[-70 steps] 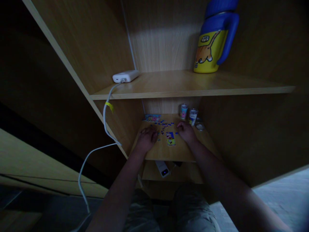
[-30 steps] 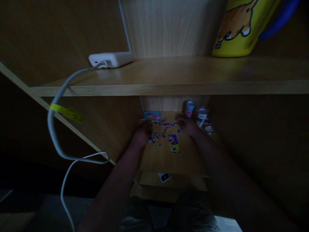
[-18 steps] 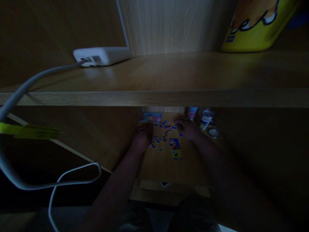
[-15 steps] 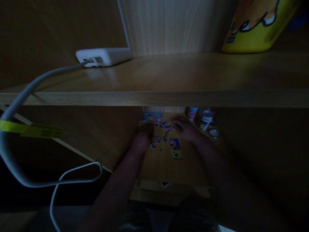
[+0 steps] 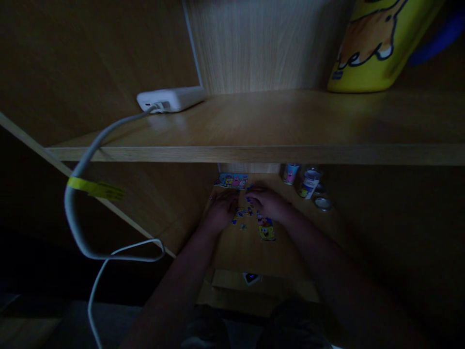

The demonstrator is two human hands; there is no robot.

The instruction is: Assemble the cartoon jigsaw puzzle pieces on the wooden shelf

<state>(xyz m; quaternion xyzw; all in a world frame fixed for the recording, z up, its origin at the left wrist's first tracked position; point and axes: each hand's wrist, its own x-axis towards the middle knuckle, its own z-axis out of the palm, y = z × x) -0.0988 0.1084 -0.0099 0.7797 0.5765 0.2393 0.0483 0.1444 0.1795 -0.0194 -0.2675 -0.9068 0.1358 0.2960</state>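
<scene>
In the dim lower compartment, small jigsaw puzzle pieces (image 5: 240,212) lie loose on the wooden surface between my hands. My left hand (image 5: 221,209) rests at the left of them, its fingers curled; what they hold, if anything, is hidden. Bent over the upper pieces, my right hand (image 5: 269,202) has its fingertips drawn together at the puzzle pieces, too dark to show what is in them. A joined strip of puzzle (image 5: 266,229) with a yellow cartoon face lies below the right hand. Behind the left hand is a cartoon picture sheet (image 5: 232,181).
At the back right stand a cartoon-printed can (image 5: 290,173) and a clear-topped container (image 5: 310,183), with a round lid (image 5: 322,203) beside them. Overhead, a shelf (image 5: 254,154) carries a white power bank (image 5: 174,100) and a yellow container (image 5: 366,53). A white cable (image 5: 69,208) hangs at left.
My right hand has moved left and slightly down, over the pieces and closer to my left hand. My left hand has shifted slightly. The camera view has also moved a little.
</scene>
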